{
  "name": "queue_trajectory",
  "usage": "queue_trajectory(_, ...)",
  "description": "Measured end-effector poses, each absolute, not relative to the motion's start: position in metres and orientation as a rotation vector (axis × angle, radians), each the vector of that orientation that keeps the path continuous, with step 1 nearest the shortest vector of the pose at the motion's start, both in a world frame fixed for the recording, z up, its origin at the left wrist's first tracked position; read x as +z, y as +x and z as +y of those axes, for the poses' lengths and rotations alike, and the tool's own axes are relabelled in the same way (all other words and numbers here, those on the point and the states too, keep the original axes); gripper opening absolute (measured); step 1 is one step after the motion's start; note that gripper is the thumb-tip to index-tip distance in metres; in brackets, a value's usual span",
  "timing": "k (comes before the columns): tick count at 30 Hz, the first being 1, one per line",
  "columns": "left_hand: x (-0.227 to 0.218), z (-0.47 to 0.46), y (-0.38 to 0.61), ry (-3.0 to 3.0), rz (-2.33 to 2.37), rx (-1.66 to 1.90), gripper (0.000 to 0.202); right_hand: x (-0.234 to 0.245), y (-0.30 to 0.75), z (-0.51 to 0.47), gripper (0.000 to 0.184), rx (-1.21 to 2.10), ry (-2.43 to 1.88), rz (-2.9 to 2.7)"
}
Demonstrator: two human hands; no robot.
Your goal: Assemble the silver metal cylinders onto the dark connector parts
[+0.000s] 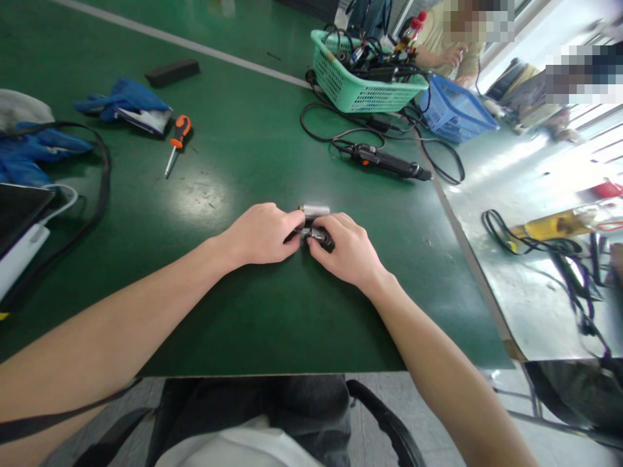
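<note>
Near the middle of the green table, my left hand and my right hand meet, fingers closed. Between them is a small dark and metallic part, pinched from both sides. Its exact kind cannot be made out because the fingers cover much of it. Just beyond it lies a silver metal cylinder, close to the fingertips of both hands. Whether the cylinder touches the fingers or the part is unclear.
An orange-handled screwdriver, blue gloves and a dark block lie left. A corded electric screwdriver rests right, before a green basket of tools and cables. Beyond stands a blue basket; a person sits behind it.
</note>
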State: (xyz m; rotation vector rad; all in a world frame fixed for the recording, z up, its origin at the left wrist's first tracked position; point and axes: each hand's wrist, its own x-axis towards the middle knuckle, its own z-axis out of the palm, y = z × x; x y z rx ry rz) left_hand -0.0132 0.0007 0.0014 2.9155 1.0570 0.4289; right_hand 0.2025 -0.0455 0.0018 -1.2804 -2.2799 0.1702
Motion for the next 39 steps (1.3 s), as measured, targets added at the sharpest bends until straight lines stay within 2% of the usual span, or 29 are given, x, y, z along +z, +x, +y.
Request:
queue_trajectory(19,0.004,0.001,-0.013,2.93,1.012,0.418,0.021,0.001,0.204,-0.046,0.013,0.173,-1.272,-2.298)
queue_trajectory(30,0.0,0.003,-0.014,2.953,0.963,0.428,0.028,0.003,0.205,-0.046,0.012,0.192,-1.253,-2.298)
queue_trajectory(39,-0.002,0.005,-0.016,2.943,0.92,0.401,0.036,0.022,0.214,-0.053,0.027,0.14,-1.137,-2.619)
